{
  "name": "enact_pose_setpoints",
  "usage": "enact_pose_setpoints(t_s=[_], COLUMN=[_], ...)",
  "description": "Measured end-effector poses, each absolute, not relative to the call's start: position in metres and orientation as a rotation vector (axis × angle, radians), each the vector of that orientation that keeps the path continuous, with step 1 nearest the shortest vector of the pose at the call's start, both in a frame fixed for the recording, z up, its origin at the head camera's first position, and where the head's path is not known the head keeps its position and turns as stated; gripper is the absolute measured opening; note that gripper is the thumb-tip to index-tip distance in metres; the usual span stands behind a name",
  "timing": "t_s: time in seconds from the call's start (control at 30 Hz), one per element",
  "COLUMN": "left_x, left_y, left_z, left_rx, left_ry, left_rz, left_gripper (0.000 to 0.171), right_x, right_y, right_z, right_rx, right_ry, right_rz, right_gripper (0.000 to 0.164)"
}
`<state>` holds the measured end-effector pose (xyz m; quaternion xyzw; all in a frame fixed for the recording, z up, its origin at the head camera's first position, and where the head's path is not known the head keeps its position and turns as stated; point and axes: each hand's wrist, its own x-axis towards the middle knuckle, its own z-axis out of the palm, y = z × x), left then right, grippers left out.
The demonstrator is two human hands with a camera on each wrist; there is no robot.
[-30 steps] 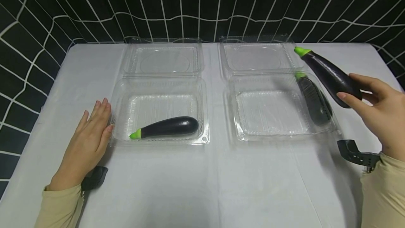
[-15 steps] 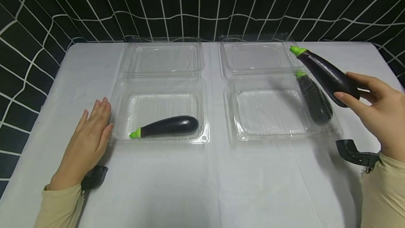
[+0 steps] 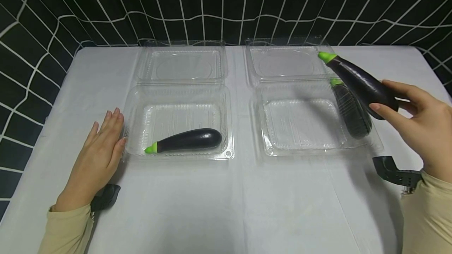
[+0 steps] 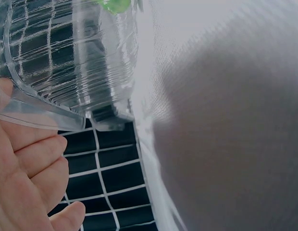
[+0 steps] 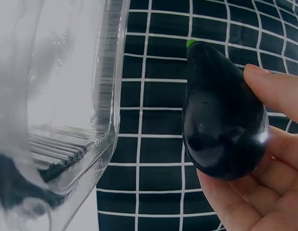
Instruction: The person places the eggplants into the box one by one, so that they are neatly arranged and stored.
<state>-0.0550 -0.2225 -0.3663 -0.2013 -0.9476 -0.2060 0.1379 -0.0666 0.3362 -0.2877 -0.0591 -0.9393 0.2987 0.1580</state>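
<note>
Head view: hands well apart. Right hand [image 3: 421,118] pinches the blunt end of the held eggplant [image 3: 360,83], thumb on the near side; green tip towards 10 o'clock, raised over the right box [image 3: 300,122] at its 2 o'clock corner. Third eggplant [image 3: 353,111] shows through plastic at that box's 3 o'clock side; inside or just outside, cannot tell. Left hand [image 3: 99,152] lies with straight fingers at the 9 o'clock side of the left box [image 3: 169,115]. Boxed eggplant [image 3: 190,140] rests in it near the 6 o'clock wall, tip towards 9. Both lids [image 3: 183,66] laid back at 12 o'clock.

Left wrist view: fingers at 8 o'clock, partly behind clear plastic; firm contact cannot be told. Green patch near 11 o'clock.

Right wrist view: digits grip the held eggplant at 2 and 5 o'clock. Right box at 9 o'clock, apart from it.
</note>
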Motion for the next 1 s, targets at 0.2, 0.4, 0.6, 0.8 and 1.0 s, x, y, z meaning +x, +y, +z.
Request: enact_pose_setpoints(t_s=[0.2, 0.4, 0.6, 0.8, 1.0], left_x=[-0.055, -0.055, -0.055, -0.055, -0.055], left_y=[-0.223, -0.222, -0.222, -0.223, -0.222], left_z=[-0.366, -0.366, -0.367, -0.367, -0.366], left_rx=[-0.579, -0.578, -0.581, -0.58, -0.58], left_ry=[-2.743, -2.742, -2.734, -2.736, -2.734], left_rz=[-0.597, -0.592, -0.593, -0.595, -0.594], left_gripper=[0.053, 0.053, 0.052, 0.051, 0.053], right_x=[-0.065, -0.064, -0.063, -0.062, -0.059], right_y=[0.333, 0.329, 0.324, 0.317, 0.31], right_z=[-0.287, -0.286, -0.284, -0.283, -0.283], right_rx=[-0.156, -0.074, -0.005, 0.058, 0.123], right_ry=[-2.69, -2.647, -2.627, -2.645, -2.633], right_rz=[0.849, 0.884, 0.914, 0.902, 0.932], right_gripper=[0.051, 0.05, 0.051, 0.052, 0.054])
